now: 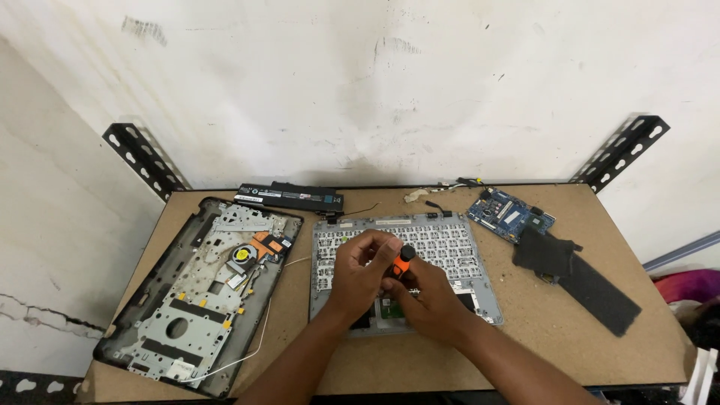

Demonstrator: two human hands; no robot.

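The right hand (426,294) is closed around a small screwdriver (403,262) with an orange grip and a black cap. The left hand (362,268) curls in beside it, and its fingers touch the top of the tool. The screwdriver stands almost straight up, cap on top, with its tip pointing down at the keyboard frame (450,240) just under both hands. Both hands are right on it, so neither one is nearer. The tip is hidden behind the fingers, so I cannot tell what spot it touches. The frame lies flat in the middle of the bench (540,330). To the left lies an open laptop shell (196,292) with a fan. A black battery (289,197) lies behind, and a blue board (510,215) lies to the right.
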